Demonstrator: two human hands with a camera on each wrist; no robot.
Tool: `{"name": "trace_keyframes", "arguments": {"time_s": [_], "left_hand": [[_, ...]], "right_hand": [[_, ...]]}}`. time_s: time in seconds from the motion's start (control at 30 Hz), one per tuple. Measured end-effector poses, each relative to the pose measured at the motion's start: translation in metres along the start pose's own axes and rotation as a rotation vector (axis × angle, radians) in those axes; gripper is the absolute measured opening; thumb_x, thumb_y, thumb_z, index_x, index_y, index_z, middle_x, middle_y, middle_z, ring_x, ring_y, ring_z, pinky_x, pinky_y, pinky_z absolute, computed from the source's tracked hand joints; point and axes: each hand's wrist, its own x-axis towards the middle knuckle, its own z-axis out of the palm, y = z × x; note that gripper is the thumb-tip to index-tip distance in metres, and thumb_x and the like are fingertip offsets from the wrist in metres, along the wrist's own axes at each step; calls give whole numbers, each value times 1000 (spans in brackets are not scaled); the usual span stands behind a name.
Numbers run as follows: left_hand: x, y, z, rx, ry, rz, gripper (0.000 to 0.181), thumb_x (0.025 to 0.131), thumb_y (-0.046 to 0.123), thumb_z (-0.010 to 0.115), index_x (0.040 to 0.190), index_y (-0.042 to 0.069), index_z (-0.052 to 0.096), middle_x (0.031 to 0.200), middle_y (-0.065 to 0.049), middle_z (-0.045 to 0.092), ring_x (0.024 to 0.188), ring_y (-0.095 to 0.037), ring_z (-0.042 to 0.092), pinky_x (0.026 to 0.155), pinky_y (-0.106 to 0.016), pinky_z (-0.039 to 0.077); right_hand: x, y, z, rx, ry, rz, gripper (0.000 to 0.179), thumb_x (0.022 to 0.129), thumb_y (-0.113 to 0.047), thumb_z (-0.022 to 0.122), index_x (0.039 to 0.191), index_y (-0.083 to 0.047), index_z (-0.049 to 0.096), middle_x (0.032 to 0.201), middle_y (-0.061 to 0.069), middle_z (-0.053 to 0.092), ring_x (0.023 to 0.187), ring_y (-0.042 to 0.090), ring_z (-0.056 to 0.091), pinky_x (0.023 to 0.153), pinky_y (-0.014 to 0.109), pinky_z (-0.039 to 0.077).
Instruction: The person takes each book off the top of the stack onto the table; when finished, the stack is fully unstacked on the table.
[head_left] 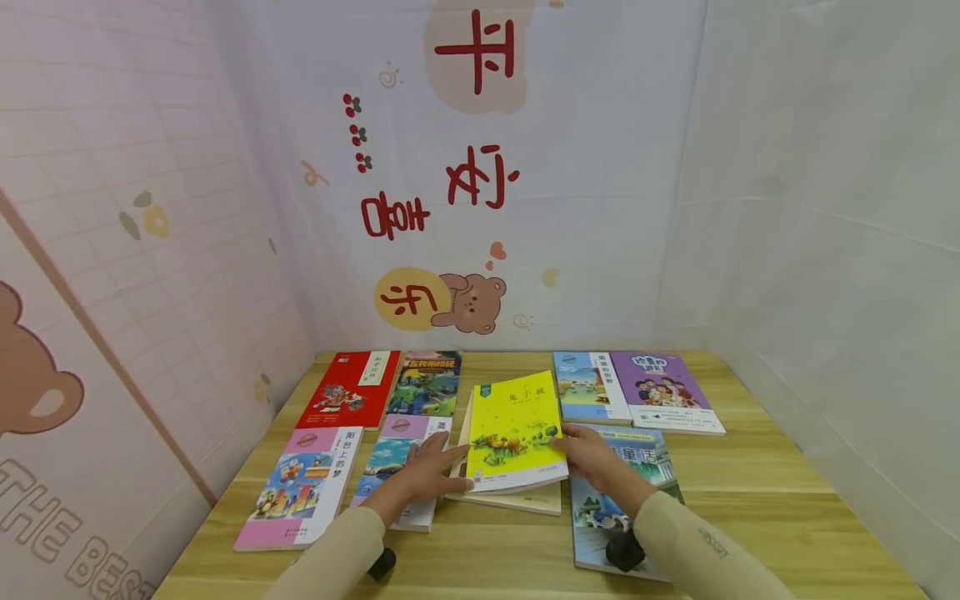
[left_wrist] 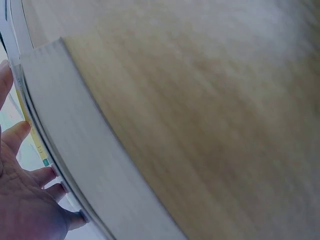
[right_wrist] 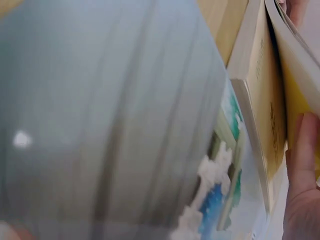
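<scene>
A yellow book (head_left: pixel 513 425) with a cartoon cover lies tilted over a beige book (head_left: pixel 517 501) in the middle of the table. My right hand (head_left: pixel 600 457) grips the yellow book by its right edge, and its fingers (right_wrist: pixel 303 155) show against it in the right wrist view. At the lower left edge of the same book, my left hand (head_left: pixel 423 477) has its fingers spread, with thumb and index tips right at the edge. It passes over a blue-and-pink book (head_left: pixel 390 458). Below my right hand lies a bluish book (head_left: pixel 626 500), partly covered by the arm.
Along the left are a red book (head_left: pixel 348 387), a pink-edged book (head_left: pixel 300 487) and a dark green book (head_left: pixel 423 383). At the back right lie a light blue book (head_left: pixel 590 387) and a purple book (head_left: pixel 663 392). Printed cloth walls (head_left: pixel 600 208) enclose the wooden table (head_left: pixel 772 500).
</scene>
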Motion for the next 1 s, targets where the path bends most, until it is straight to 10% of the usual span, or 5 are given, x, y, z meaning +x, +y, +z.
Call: {"name": "trace_keyframes", "arguments": {"time_s": [1.0], "left_hand": [[-6, 0, 0, 67, -6, 41, 71, 87, 45, 73, 148, 17, 49, 162, -18, 18, 148, -41, 9, 114, -65, -2]], "right_hand": [[-24, 3, -42, 52, 99, -49, 68, 98, -3, 56, 158, -7, 25, 122, 23, 64, 86, 32, 71, 68, 45, 59]]}}
